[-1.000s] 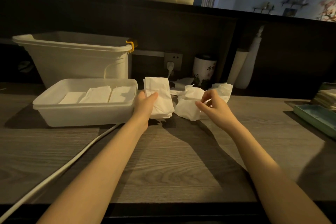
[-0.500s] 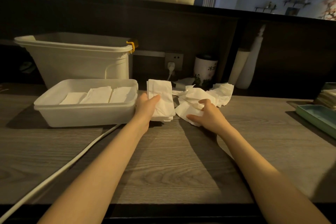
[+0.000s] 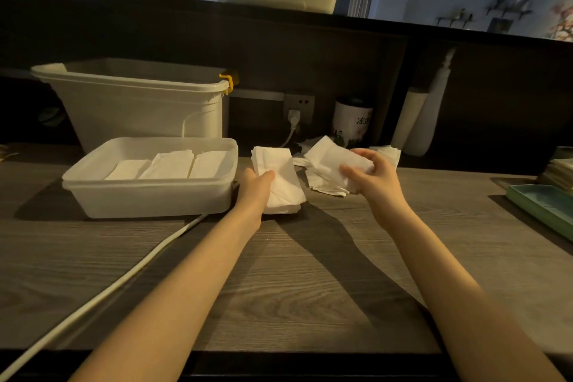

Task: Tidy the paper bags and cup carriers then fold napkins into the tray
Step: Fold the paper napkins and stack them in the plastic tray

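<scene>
The left hand point(image 3: 259, 187) holds a stack of folded napkins point(image 3: 279, 177) in its grip, thumb on top, just beside the right wall of the white tray point(image 3: 148, 195) on the desk point(image 3: 294, 282). The right hand point(image 3: 372, 178) has its fingers curled around one loose napkin point(image 3: 333, 161), lifted above the pile of unfolded napkins point(image 3: 325, 187). Three folded napkins point(image 3: 169, 164) lie side by side inside the tray.

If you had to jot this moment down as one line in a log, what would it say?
stage: folding napkins | left hand: holds folded napkin stack beside tray | right hand: grips loose napkin above table | tray: three folded napkins inside
</scene>
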`<move>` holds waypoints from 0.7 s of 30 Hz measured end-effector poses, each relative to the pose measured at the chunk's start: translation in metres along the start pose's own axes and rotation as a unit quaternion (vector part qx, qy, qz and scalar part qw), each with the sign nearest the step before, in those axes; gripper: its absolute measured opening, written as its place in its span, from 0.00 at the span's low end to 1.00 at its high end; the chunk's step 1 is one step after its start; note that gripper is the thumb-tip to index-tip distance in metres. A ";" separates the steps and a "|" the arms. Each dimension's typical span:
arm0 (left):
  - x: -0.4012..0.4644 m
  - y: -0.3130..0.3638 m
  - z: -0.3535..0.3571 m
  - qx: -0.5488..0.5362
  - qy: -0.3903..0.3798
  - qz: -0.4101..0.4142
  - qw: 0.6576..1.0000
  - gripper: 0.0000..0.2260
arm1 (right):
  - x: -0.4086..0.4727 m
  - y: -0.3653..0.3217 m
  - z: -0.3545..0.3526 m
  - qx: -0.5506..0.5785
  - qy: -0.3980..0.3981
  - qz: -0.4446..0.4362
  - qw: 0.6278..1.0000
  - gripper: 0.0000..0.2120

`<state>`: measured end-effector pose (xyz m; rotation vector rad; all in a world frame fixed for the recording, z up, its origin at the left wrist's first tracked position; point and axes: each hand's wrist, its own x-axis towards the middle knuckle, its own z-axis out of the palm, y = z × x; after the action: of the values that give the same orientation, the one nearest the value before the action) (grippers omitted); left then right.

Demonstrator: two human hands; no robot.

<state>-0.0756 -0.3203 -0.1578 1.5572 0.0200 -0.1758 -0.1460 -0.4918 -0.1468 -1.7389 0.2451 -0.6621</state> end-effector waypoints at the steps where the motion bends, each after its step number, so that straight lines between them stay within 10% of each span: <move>1: -0.001 0.000 0.001 -0.017 -0.009 -0.016 1.000 0.17 | -0.001 -0.003 0.001 0.029 0.009 -0.003 1.000 0.15; 15: -0.027 -0.002 0.019 -0.250 -0.153 -0.075 0.953 0.06 | -0.027 -0.006 0.041 0.088 -0.005 -0.053 0.995 0.13; 21: -0.028 -0.002 0.017 -0.286 -0.192 -0.086 0.935 0.15 | -0.029 -0.003 0.045 0.037 -0.017 -0.064 0.997 0.15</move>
<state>-0.1046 -0.3344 -0.1558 0.9176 -0.0937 -0.5604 -0.1454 -0.4394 -0.1589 -1.7037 0.0855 -0.7250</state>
